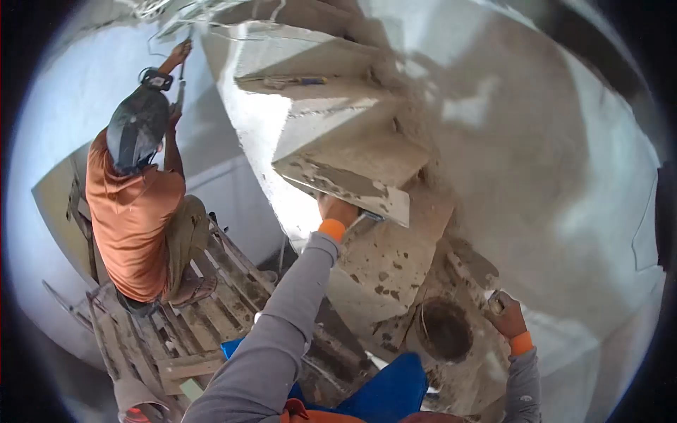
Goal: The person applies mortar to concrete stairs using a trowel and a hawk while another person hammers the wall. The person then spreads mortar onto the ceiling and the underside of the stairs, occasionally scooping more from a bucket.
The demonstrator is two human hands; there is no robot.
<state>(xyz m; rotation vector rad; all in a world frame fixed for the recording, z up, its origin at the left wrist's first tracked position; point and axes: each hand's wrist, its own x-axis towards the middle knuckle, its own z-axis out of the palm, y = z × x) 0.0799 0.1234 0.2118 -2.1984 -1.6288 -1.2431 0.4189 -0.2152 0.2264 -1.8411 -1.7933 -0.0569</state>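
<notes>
Smeared board (398, 205) in left hand (338, 210)

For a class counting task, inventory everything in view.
board: 1, grey, centre
trowel: 1, brownish, right
stairs: 1 flight, grey, centre
bucket: 1, grey, lower right
container: 1, pale, bottom left
tool: 1, blue-handled, upper step
platform: 1, brown, left
worker: 1, orange-topped, on platform
cap: 1, dark, on worker
sheet: count unclear, blue, bottom
wires: several, pale, top left
walls: 2, white left, grey right
left hand: 1, orange-cuffed, under board
right hand: 1, orange-cuffed, on trowel
</notes>
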